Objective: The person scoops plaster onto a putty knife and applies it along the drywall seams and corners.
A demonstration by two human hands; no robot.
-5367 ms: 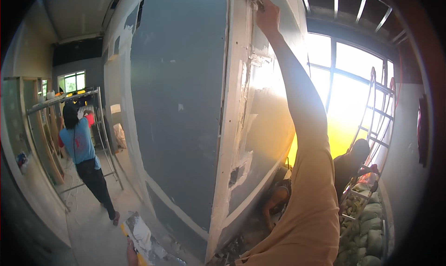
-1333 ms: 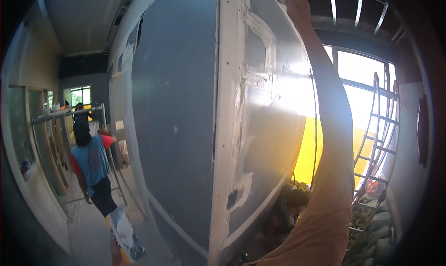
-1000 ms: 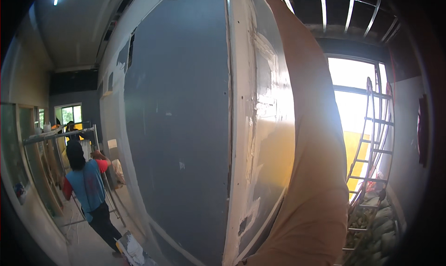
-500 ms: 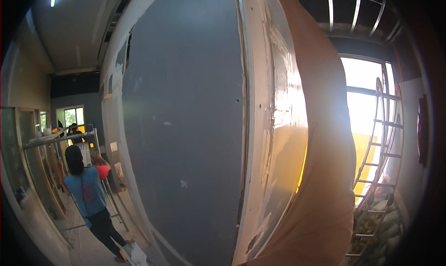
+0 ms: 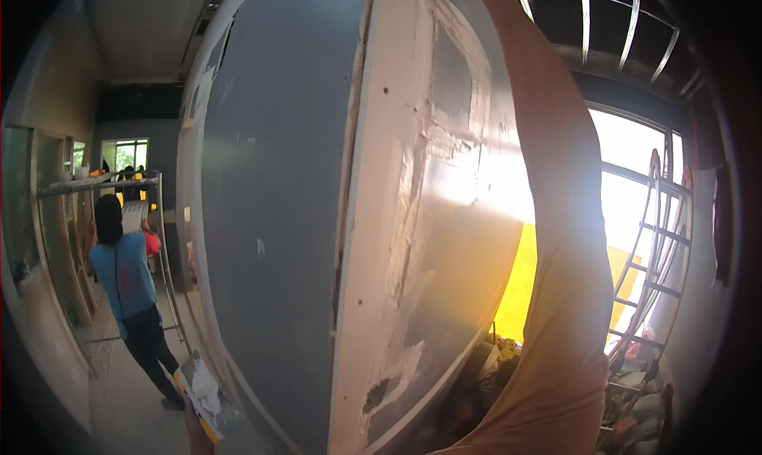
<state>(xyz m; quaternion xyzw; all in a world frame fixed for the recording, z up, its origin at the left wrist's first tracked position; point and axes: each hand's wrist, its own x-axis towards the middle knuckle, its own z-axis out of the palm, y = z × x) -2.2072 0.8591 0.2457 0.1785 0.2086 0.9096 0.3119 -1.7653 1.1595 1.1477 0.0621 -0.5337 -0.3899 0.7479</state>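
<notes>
Low on the left, part of my left hand (image 5: 196,437) comes in from the lower edge, closed on a wide putty knife (image 5: 203,390). The blade has a yellow edge and carries a smear of white putty (image 5: 208,393). My right arm (image 5: 559,177) reaches upward across the right side; its hand is beyond the top of the picture. In front of me stands a grey wall panel (image 5: 278,177). A pale corner strip (image 5: 373,209) borders it, with rough putty along the joints of the adjoining panel (image 5: 444,256).
Further left, a co-worker in a blue top (image 5: 125,276) stands by a metal scaffold (image 5: 161,240). A ladder (image 5: 655,268) leans at the bright window on the right, with sacks (image 5: 639,407) at its foot. Metal ceiling framing (image 5: 586,18) hangs overhead.
My view has shifted so the wall corner lies further left and more of the adjoining panel shows. The putty knife has risen further into view, and part of my left hand now shows.
</notes>
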